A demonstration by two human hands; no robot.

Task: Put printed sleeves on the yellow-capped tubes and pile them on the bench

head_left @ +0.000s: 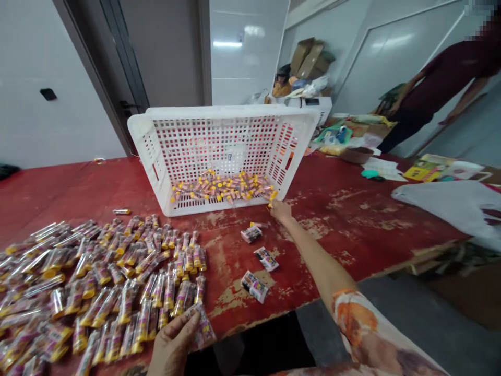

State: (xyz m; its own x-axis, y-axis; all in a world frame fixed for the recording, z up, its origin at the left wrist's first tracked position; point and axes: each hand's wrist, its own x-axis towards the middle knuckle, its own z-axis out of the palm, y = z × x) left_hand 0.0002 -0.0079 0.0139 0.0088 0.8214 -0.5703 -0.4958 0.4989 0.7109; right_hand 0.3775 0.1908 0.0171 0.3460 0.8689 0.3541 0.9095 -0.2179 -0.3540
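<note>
My left hand (174, 339) is at the near table edge, thumb and fingers pinching a small clear printed packet (204, 330). Beside it spreads a large heap of clear-wrapped tubes with yellow caps (127, 303). My right hand (281, 210) reaches to the front right corner of a white perforated plastic basket (223, 138), tipped on its side with its opening toward me. Its fingers are closed on a yellow-capped tube (271, 204), mostly hidden by the hand. More small yellow-capped tubes (223, 188) lie inside the basket.
Several printed sachets (254, 286) lie between my hands on the worn red table (332, 209). One wrapped tube (121, 211) lies apart near the heap. At right are a white plastic bag (446, 201), a yellow box (426, 168) and clutter. A person in a dark red shirt (454, 73) stands beyond.
</note>
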